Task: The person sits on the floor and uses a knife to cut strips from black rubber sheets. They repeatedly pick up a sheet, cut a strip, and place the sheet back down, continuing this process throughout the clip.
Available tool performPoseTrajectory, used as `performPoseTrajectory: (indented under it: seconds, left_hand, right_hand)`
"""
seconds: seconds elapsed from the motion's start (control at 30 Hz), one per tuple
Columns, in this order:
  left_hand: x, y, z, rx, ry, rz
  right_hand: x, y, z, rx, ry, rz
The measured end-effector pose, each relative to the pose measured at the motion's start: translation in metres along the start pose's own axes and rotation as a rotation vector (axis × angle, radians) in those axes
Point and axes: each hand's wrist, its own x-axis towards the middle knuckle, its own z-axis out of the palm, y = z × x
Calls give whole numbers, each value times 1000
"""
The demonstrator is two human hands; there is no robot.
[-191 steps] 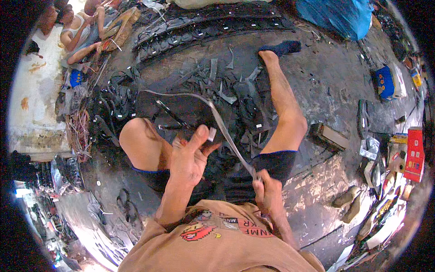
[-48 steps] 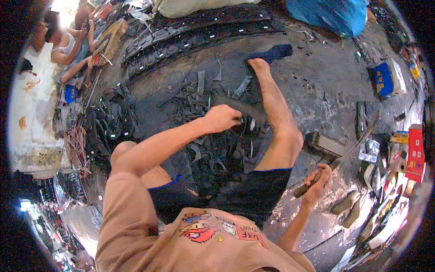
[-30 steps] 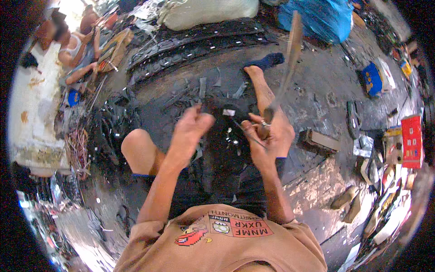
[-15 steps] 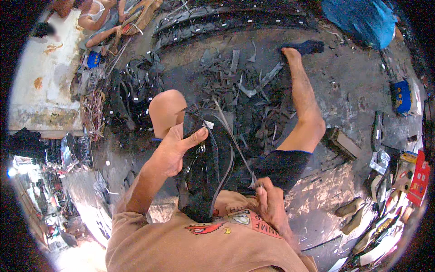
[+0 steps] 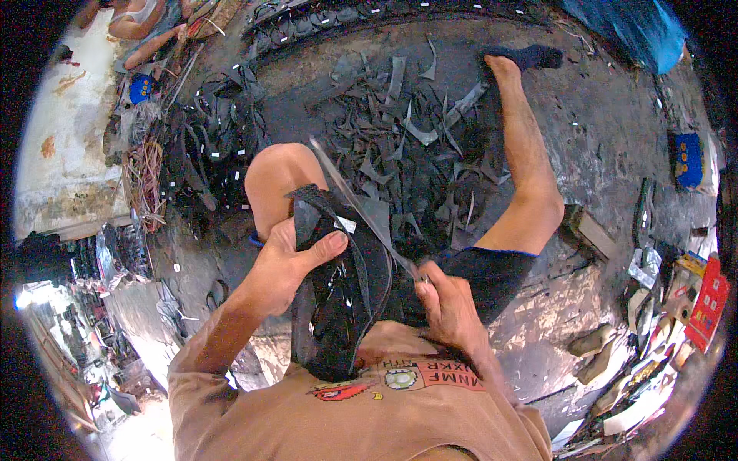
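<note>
My left hand (image 5: 288,269) grips a black sandal (image 5: 327,307) in front of my chest, its thumb pressed on the upper near a small white label. A loose-looking dark strip (image 5: 369,284) curves along the sandal's right side, beside grey sole material (image 5: 377,211). My right hand (image 5: 446,303) is closed around the lower end of a long, thin knife (image 5: 361,207). The blade slants up and left, passing over the sandal's far right edge. Whether its edge touches the sole I cannot tell.
Dark offcuts (image 5: 407,131) litter the floor between my legs. A heap of black sandals (image 5: 207,146) lies to the left, with a row of them (image 5: 307,27) at the back. A block (image 5: 590,232) sits right of my knee, near loose soles (image 5: 596,353). Another person (image 5: 138,23) is at far left.
My right hand has moved a little up and left, and the knife's tip has swung left across the sandal's far end. My left hand keeps its hold, shifted slightly left.
</note>
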Motion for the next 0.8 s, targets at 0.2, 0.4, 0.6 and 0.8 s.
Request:
performPoseTrajectory:
  seconds: [0.2,0.4,0.6,0.8]
  left_hand:
    - [11,10,-3,89,-36,-25]
    - [19,14,2,282,-86,1]
    - [34,-15,17,131,3,369]
    - [76,-5,70,-923,-115,567]
  right_hand:
    - [83,-37,-47,-42,-126,-212]
    - [124,-67,-79,-114,-286,-327]
    - [82,-52,-64,460,280,-307]
    - [72,-47,-25,676,473,-297]
